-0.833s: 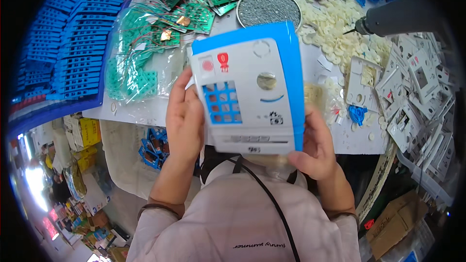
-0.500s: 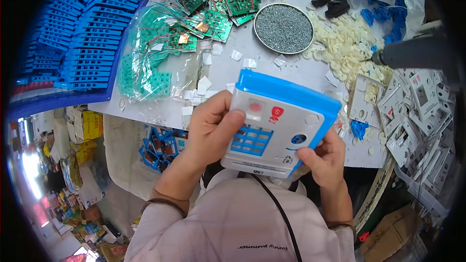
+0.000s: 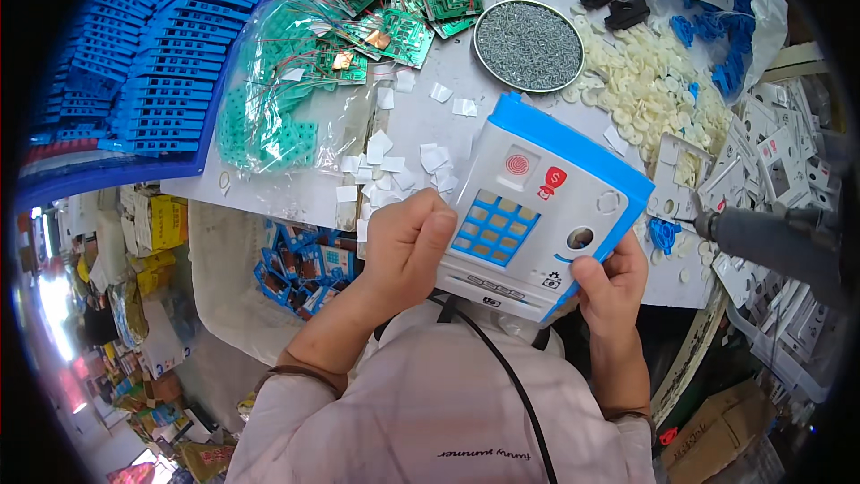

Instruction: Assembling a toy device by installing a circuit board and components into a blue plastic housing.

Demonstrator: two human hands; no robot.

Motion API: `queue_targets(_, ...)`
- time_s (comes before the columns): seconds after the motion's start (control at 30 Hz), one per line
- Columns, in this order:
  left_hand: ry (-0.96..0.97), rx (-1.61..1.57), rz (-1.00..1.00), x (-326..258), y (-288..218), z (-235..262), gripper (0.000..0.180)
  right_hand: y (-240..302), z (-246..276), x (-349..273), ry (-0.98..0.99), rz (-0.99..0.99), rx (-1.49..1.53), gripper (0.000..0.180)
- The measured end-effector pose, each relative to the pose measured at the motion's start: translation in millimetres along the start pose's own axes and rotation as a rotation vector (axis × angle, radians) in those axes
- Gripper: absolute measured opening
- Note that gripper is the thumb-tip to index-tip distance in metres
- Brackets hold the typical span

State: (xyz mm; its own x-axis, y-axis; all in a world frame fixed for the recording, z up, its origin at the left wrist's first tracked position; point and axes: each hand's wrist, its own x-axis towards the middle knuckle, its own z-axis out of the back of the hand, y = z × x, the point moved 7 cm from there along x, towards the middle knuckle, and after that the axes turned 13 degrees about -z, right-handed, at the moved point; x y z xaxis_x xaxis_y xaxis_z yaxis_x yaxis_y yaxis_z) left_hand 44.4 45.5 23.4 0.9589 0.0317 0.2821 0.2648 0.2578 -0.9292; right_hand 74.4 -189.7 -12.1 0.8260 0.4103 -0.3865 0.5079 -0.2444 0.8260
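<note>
A white plastic front panel with a blue frame [image 3: 563,200] is held tilted above the table's near edge. Its printed face shows a blue keypad grid, a red fingerprint mark, a red badge and a round hole. My left hand [image 3: 408,246] is closed on the panel's left edge, thumb pressed along it. My right hand [image 3: 614,291] grips the lower right edge, thumb on the face and fingers wrapped behind. The back of the panel is hidden.
A round tin of screws [image 3: 528,45] stands beyond the panel. Green circuit boards [image 3: 403,36], a bag of green parts [image 3: 264,130] and stacked blue frames [image 3: 175,81] lie left. Cream discs [image 3: 645,72], a dark power screwdriver [image 3: 766,237] and white panels [image 3: 788,161] are right.
The panel has shifted slightly right and turned, so its face shows more fully. Both hands keep hold of it. The screwdriver at the right now hangs nearer to me.
</note>
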Motion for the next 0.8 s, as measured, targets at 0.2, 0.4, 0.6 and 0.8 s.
queue_targets(0.2, 0.077, 0.209, -0.266, 21, -7, 0, 0.033, 57, -8, -21, 0.025, 0.589, -0.702, 0.035)
queue_targets(0.4, 0.221, -0.628, 0.716, -2, 31, -33, 0.055, 82, -15, -30, -0.033, 1.055, -1.365, 0.026)
queue_targets(0.6, 0.192, -0.507, 0.458, -15, 27, -40, 0.071, 36, 43, -16, -0.156, 0.189, -0.583, 0.057)
queue_targets(0.8, 0.222, -0.26, 0.263, -17, 32, -39, 0.07, 7, 37, -29, -0.05, 0.031, -0.106, 0.069)
